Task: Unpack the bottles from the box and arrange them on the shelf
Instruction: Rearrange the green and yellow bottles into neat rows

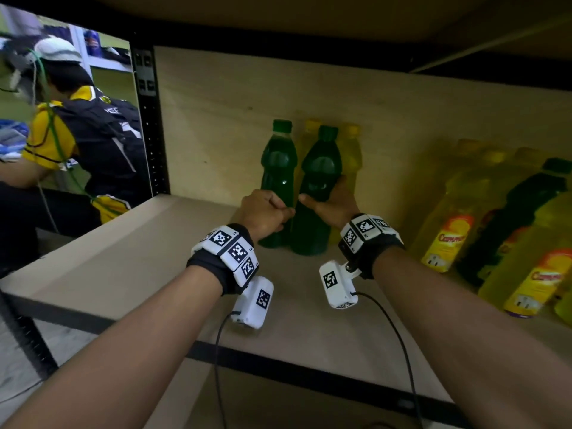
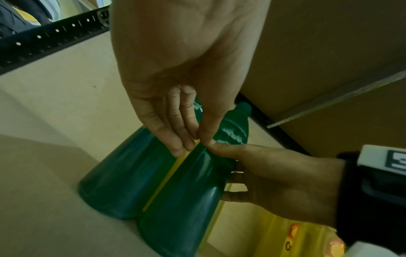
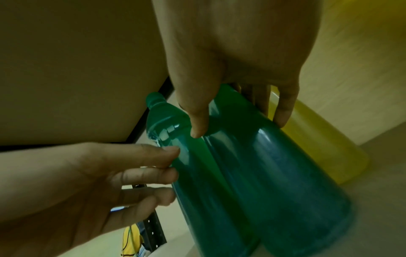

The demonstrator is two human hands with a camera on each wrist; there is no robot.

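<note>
Two green bottles stand side by side on the wooden shelf [image 1: 123, 258]. My right hand [image 1: 331, 205] grips the right green bottle [image 1: 320, 171] at mid-height, thumb on its front and fingers behind it. My left hand [image 1: 266, 212] is in front of the left green bottle [image 1: 277, 168], with nearly straight fingertips touching its side. In the left wrist view my left hand [image 2: 191, 144] hangs over the left green bottle [image 2: 123, 173]. There my right hand [image 2: 274, 182] wraps the right green bottle [image 2: 186, 200]. In the right wrist view my right hand [image 3: 240, 124] holds the right green bottle [image 3: 285, 173].
Plain yellow bottles [image 1: 353, 150] stand behind the green pair against the back panel. Several labelled yellow bottles [image 1: 448, 218] and a dark one [image 1: 526, 205] fill the shelf's right side. A black perforated upright [image 1: 151, 134] bounds the left end. A person [image 1: 77, 119] sits beyond it.
</note>
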